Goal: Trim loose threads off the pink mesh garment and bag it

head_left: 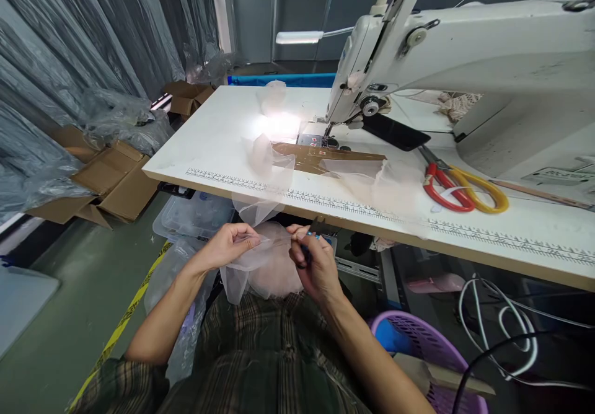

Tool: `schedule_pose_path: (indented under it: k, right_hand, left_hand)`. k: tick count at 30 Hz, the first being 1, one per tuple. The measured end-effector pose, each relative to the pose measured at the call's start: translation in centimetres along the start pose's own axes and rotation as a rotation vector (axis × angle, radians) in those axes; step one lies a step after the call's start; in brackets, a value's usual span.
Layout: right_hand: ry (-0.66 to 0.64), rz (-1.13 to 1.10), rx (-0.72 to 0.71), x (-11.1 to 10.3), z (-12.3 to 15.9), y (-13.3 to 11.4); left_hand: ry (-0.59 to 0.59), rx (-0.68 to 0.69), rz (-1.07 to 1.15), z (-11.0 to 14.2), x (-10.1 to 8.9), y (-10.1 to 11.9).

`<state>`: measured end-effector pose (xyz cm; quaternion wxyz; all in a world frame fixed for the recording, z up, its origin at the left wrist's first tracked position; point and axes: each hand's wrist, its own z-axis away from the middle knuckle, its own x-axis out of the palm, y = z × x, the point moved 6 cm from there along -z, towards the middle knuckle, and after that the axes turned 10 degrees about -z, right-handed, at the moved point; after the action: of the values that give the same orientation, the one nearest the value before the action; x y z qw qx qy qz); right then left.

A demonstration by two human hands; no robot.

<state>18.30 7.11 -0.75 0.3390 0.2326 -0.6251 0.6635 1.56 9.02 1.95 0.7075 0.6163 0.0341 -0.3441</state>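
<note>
My left hand [227, 245] pinches a sheer pale fabric piece [260, 265] below the table's front edge, fingers closed on it. My right hand [312, 262] is closed round a small dark tool with a blue part, likely thread snips [310, 240], held against the same fabric. The fabric hangs down over my lap, and more of it trails up over the table edge [267, 160]. Another sheer piece [372, 178] lies on the white sewing table [209, 147] near the needle of the white sewing machine [441, 54].
Red and yellow handled scissors [460, 188] lie on the table at right, beside a black flat object [395, 132]. A purple basket [418, 346] and cables [506, 327] sit under the table. Cardboard boxes [106, 181] and plastic sheeting line the left.
</note>
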Motion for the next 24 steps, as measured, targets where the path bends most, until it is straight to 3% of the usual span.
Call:
schedule_pose_path:
  k: [3, 11, 15, 21, 24]
  right_hand:
    - [0.071, -0.037, -0.05, -0.8, -0.1, -0.9]
    - [0.087, 0.242, -0.262, -2.5, 0.0, -2.6]
    - [0.174, 0.174, -0.324, -3.4, -0.2, -3.3]
    - [0.082, 0.086, -0.09, -2.1, 0.5, -2.6]
    - [-0.05, 0.249, -0.09, -0.8, 1.9, -2.6]
  left_hand:
    - [0.012, 0.015, -0.033, 0.1, -0.1, 0.3]
    - [-0.008, 0.035, -0.068, 0.3, 0.0, 0.1]
    - [-0.002, 0.017, -0.067, 0.6, -0.3, -0.4]
    - [-0.045, 0.009, -0.057, 0.7, 0.0, -0.7]
    - [-0.061, 0.011, -0.065, 0.7, 0.1, -0.6]
